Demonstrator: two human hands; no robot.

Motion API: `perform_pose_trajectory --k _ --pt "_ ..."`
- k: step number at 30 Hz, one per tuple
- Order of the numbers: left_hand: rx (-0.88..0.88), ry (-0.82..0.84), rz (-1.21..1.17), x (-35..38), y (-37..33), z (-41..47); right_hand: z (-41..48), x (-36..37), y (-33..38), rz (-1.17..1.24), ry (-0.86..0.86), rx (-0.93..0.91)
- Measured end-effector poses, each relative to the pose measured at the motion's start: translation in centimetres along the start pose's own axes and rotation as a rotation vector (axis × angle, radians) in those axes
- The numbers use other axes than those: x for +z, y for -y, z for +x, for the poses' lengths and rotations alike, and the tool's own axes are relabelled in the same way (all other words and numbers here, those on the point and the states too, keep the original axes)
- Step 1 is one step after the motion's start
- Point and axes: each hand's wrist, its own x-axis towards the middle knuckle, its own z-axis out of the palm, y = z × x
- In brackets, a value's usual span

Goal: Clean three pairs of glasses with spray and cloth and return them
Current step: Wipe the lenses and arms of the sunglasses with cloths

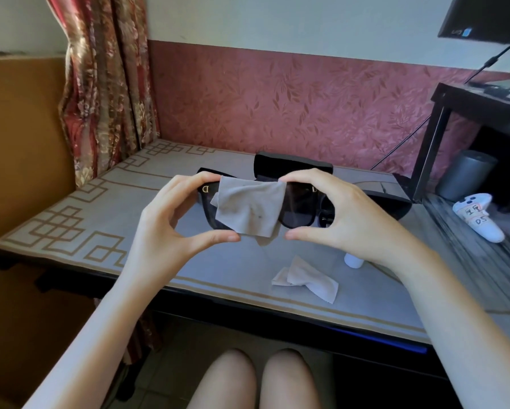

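I hold a pair of black sunglasses (299, 209) up over the table, lenses facing me. A grey cleaning cloth (249, 206) is draped over its left lens and bridge. My left hand (171, 219) pinches the left end of the frame, thumb under the cloth's lower edge. My right hand (345, 214) pinches the right end, fingers on top and thumb below. A second light cloth (305, 278) lies crumpled on the table below. A white spray bottle (353, 259) lies mostly hidden behind my right wrist. Another dark pair of glasses (326, 215) shows behind my right hand.
A black glasses case (292, 166) stands open behind the sunglasses, and another black case (391, 203) lies to the right. A white labelled controller (479, 216) and a grey cylinder (466, 175) sit at right by a black shelf (442, 125). A curtain (106, 84) hangs at left.
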Motion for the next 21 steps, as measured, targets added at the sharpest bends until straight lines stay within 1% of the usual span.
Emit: perform_pose_trajectory --k 5,8,10,11,15,16,18,21 --pt "-0.040 0.095 -0.005 -0.6 -0.7 0.4 -0.3 0.4 -0.1 0.056 -0.050 -0.032" --pt "-0.082 0.091 -0.026 -1.8 -1.8 1.3 -0.2 0.4 -0.2 0.045 -0.051 -0.034" --pt "-0.114 0.114 0.031 -2.3 -3.1 2.5 -0.1 0.5 -0.2 0.043 -0.044 -0.042" --pt "-0.132 0.161 0.078 -2.2 -3.8 3.2 0.0 0.7 -0.2 0.039 -0.040 -0.052" --pt "-0.188 0.479 0.387 -0.7 -5.2 5.7 0.3 1.2 -0.1 0.028 -0.065 -0.093" --pt "-0.191 0.519 0.441 -0.4 -5.2 6.0 0.3 1.2 -0.1 0.029 -0.072 -0.097" --pt "-0.219 0.538 0.450 -0.5 -5.2 6.3 0.2 1.1 -0.1 0.036 -0.084 -0.113" --pt "-0.274 0.539 0.396 -1.0 -4.9 6.3 0.1 1.2 0.0 0.050 -0.097 -0.136"
